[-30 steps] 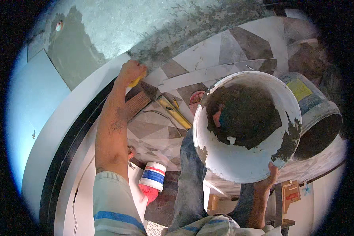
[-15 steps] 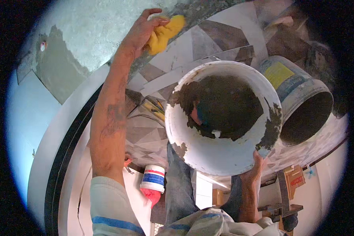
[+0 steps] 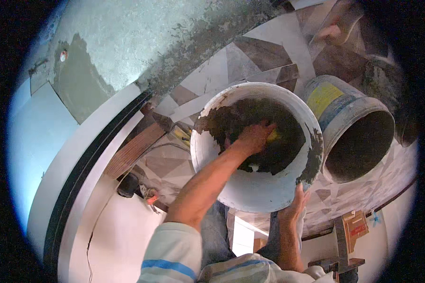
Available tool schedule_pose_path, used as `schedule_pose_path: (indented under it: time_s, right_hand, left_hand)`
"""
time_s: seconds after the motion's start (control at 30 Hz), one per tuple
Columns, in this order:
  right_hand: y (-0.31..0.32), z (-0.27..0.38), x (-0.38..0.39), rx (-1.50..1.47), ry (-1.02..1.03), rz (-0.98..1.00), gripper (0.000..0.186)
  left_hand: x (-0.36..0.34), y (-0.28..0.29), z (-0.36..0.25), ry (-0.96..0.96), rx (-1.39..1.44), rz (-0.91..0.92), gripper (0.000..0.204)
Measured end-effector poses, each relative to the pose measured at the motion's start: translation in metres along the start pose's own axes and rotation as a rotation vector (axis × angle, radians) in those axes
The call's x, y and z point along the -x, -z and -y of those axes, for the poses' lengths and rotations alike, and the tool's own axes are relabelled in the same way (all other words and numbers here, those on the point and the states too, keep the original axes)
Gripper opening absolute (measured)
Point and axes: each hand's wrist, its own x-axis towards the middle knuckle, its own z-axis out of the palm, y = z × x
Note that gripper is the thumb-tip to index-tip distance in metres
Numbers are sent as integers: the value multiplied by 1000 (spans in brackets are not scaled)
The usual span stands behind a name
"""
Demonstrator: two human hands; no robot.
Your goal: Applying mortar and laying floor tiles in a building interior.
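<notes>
My left hand (image 3: 256,137) reaches down into a white bucket (image 3: 250,193), closed on a yellow sponge (image 3: 272,136). Only a small patch of the sponge shows past my fingers. Dark grey-brown muck (image 3: 283,113) fills the bucket's bottom and clings in patches to its inner wall. At the lower right of the rim, my right hand (image 3: 295,206) grips the bucket, thumb on the edge and the other fingers mostly hidden behind it. The bucket's mouth is tilted toward me.
A second, dirty bucket (image 3: 347,106) with a yellow label lies tipped on the right, its dark mouth facing me. Patterned tiles (image 3: 259,52) surround both buckets. A pale, grey-smeared surface (image 3: 127,42) spreads at upper left, bordered by a black strip (image 3: 101,146).
My left hand has come down from the pale surface at upper left into the bucket, carrying the sponge. The bucket has shifted slightly left and down, my right hand still on its rim.
</notes>
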Motion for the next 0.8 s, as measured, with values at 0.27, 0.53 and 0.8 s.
schedule_pose_path:
  time_s: [0.27, 0.53, 0.8]
  right_hand:
    - [14, -11, -11, 8, 74, 194, 68]
    - [9, -7, -11, 44, 174, 225, 52]
    - [12, 1, -9, 490, 522, 343, 50]
  left_hand:
    - [-8, -15, 16, 78, -1, 64, 50]
    - [41, 82, -8, 382, 1274, 319, 70]
    - [28, 82, 16, 124, 1553, 75, 76]
